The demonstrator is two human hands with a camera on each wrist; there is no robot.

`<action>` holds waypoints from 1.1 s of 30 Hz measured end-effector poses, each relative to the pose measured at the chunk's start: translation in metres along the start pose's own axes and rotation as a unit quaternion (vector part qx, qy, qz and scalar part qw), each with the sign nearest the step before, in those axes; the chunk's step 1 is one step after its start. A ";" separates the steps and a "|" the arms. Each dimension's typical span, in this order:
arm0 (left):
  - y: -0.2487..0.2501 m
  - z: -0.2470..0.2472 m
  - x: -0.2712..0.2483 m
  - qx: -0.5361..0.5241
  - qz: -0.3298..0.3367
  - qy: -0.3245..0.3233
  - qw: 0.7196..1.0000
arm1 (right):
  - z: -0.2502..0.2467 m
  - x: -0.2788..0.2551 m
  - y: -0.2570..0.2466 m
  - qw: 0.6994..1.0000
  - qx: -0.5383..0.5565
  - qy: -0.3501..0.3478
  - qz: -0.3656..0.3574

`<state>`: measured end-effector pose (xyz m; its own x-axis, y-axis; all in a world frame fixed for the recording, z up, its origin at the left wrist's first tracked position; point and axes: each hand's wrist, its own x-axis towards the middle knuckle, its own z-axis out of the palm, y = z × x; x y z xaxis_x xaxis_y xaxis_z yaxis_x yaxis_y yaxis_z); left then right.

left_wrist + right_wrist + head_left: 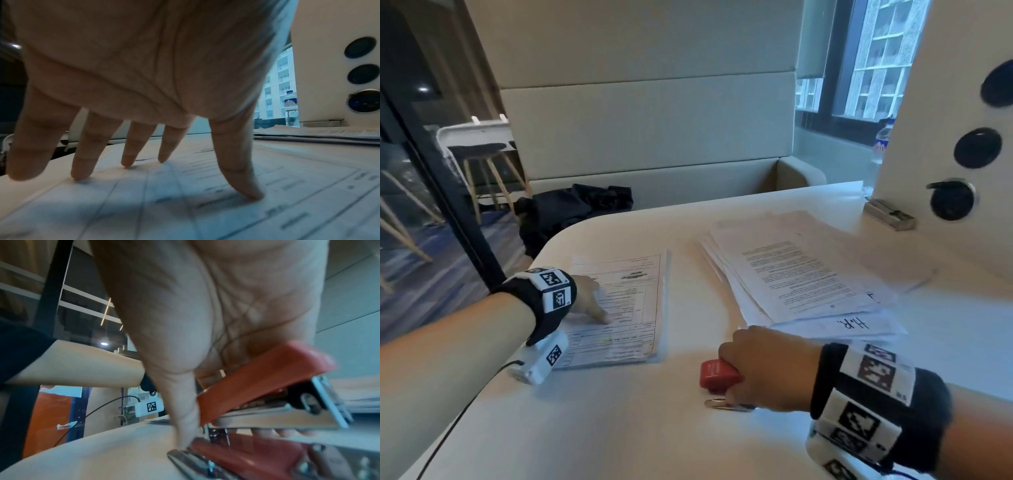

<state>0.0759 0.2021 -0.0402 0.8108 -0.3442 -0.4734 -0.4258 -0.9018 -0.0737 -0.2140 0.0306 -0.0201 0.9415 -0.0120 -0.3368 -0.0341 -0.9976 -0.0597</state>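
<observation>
One red stapler [717, 375] is gripped by the right hand [763, 368], whose fingers are curled round its rear half, so that only the front end is left showing to the left of the knuckles. In the right wrist view the red top arm is seen tilted up from the base, with the metal magazine exposed beneath it, the thumb run down one side and fingertips tucked under the magazine. The stapler is held low on the white table [619, 428], with its base at the tabletop. It lies at the near middle, to the right of a printed form [630, 308] and just in front of a loose stack of papers [798, 274], apart from both. The form, lying flat in a clear sleeve, is pinned by the left hand [589, 298], which is spread wide, with straight fingers [131, 146] and the thumb pressed tip-down on the sheet. Farther off, a small metallic box [890, 215] is set against the right-hand panel, and a dark garment [575, 212] is heaped on the bench beyond the table's far edge.
</observation>
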 end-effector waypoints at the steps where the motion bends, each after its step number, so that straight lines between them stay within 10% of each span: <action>1: 0.006 -0.004 -0.001 0.000 -0.003 0.005 1.000 | -0.003 -0.001 0.002 1.000 0.011 -0.013 0.007; 14: 0.163 -0.059 -0.033 -0.113 0.217 0.122 0.962 | -0.055 0.023 0.098 0.989 0.053 0.065 0.124; 21: 0.212 -0.051 -0.016 -0.239 0.182 0.066 0.952 | -0.031 0.022 0.114 0.987 -0.022 -0.085 0.136; 33: 0.219 -0.045 0.006 -0.526 0.079 -0.015 0.847 | -0.032 0.015 0.116 0.988 -0.038 -0.095 0.116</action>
<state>0.0060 -0.0089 -0.0202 0.7603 -0.4897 -0.4267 0.0773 -0.5841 0.8080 -0.1936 -0.0871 -0.0020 0.8312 -0.2344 -0.5041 -0.2090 -0.9720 0.1073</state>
